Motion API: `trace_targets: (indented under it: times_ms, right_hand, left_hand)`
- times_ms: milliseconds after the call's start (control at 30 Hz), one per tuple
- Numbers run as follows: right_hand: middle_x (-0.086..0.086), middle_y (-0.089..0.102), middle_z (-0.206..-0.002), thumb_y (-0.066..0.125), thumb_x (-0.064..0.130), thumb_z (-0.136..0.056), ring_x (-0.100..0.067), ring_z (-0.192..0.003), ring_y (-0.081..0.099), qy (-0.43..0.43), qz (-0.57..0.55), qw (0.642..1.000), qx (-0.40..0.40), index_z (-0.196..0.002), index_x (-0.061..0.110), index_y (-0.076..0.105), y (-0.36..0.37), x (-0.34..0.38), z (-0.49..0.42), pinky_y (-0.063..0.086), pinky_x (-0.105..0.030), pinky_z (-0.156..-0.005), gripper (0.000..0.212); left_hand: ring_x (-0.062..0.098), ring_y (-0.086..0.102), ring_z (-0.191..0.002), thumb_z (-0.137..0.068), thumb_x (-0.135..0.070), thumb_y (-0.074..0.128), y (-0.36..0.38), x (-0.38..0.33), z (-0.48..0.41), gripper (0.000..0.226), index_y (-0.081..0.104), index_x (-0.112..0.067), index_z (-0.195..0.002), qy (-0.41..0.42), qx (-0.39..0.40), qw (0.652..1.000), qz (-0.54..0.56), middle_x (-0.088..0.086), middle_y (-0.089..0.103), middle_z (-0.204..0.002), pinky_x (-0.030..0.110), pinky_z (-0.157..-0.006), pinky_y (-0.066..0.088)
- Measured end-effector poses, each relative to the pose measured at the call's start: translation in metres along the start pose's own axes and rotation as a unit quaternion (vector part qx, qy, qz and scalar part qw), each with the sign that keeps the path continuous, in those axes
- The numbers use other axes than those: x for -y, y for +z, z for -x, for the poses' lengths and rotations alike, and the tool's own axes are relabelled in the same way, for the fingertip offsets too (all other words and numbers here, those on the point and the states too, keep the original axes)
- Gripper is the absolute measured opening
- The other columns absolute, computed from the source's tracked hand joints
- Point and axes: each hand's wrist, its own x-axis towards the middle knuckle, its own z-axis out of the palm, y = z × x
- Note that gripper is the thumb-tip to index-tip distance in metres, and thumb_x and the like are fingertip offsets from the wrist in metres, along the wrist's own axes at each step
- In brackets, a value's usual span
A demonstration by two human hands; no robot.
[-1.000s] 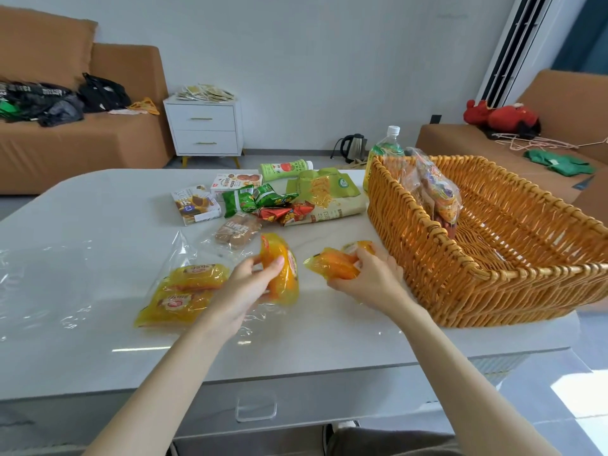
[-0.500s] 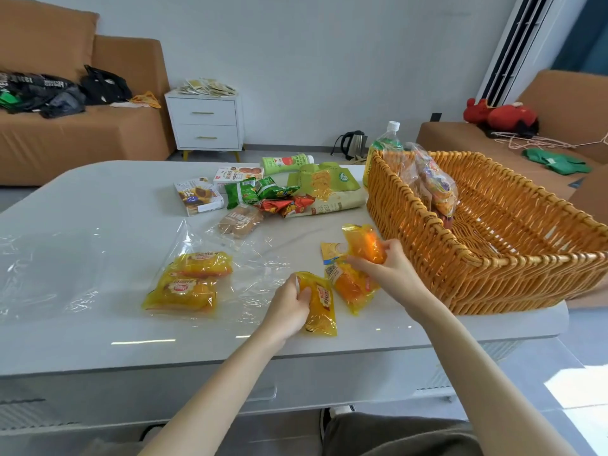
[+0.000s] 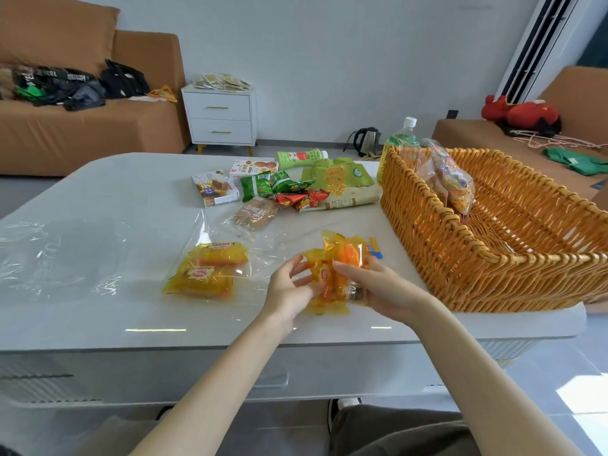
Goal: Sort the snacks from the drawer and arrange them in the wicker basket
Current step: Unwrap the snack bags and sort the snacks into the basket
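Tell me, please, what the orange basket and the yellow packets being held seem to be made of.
Orange woven basket: wicker or rattan, slightly glossy; interlaced strands show. Yellow snack packets: thin glossy plastic film, probably; crinkled, translucent, catching light.

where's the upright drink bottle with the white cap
The drink bottle stands right of centre in the head view, just behind the wicker basket's far left corner, with the lying green tube to its left.

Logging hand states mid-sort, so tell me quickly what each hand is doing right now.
Left hand: holding the bunch of yellow snack packets.
Right hand: gripping the same bunch.
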Motion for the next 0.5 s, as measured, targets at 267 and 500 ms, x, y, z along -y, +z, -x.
trace_targets:
  times_ms: [267,500]
  right_hand:
    - [-0.006,0.069,-0.102,0.073,0.033,-0.082,-0.023,-0.083,0.07,-0.002,-0.123,0.992,-0.029,-0.133,0.024,0.047,-0.007,0.02,0.003,0.058,-0.043,-0.071,0.058]
    - [-0.005,0.071,-0.088,0.071,0.044,-0.08,-0.022,-0.081,0.067,0.066,-0.125,0.99,-0.016,-0.108,0.02,0.066,-0.019,0.025,-0.003,0.054,-0.041,-0.081,0.037]
  left_hand:
    - [0.01,0.061,-0.107,-0.094,-0.007,0.055,-0.028,-0.027,0.005,0.048,0.043,-0.018,-0.14,0.201,-0.029,0.97,-0.136,-0.003,0.055,-0.133,0.021,-0.087,0.051]
    - [0.032,0.017,-0.138,-0.072,-0.067,0.063,-0.062,-0.014,-0.006,0.106,0.011,-0.022,-0.152,0.202,-0.16,0.734,-0.628,0.009,0.02,-0.153,0.04,-0.111,0.02]
